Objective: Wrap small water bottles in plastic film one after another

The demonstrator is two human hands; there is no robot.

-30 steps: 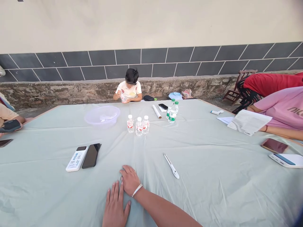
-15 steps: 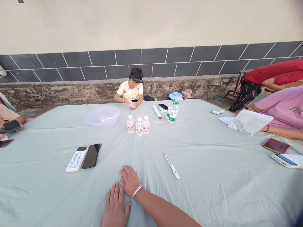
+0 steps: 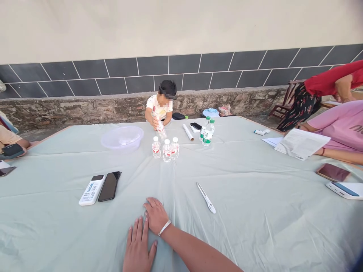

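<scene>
My left hand (image 3: 138, 247) lies flat on the pale green tablecloth (image 3: 241, 223), fingers stretched out, holding nothing. Just beyond its fingertips rests my right hand (image 3: 156, 216), palm down with a silver bracelet on the wrist; its fingers are slightly curved and hold nothing. To the right of my hands is a white pen (image 3: 206, 197). A black phone (image 3: 109, 186) and a white power bank (image 3: 92, 190) lie side by side to the left. Farther off stand three small clear bottles with white caps (image 3: 166, 151).
Across the table a person (image 3: 159, 107) grips another bottle (image 3: 161, 130). Nearby are a translucent basin (image 3: 122, 138), a paper roll (image 3: 188, 132) and two green-capped bottles (image 3: 208, 134). At right, a person in pink (image 3: 340, 124) is beside papers (image 3: 302, 143), a phone (image 3: 333, 172) and a white device (image 3: 344, 190).
The person opposite has leaned in and brought the bottle forward over the table, behind the three bottles. The person in red at right has shifted. My hands have stayed still.
</scene>
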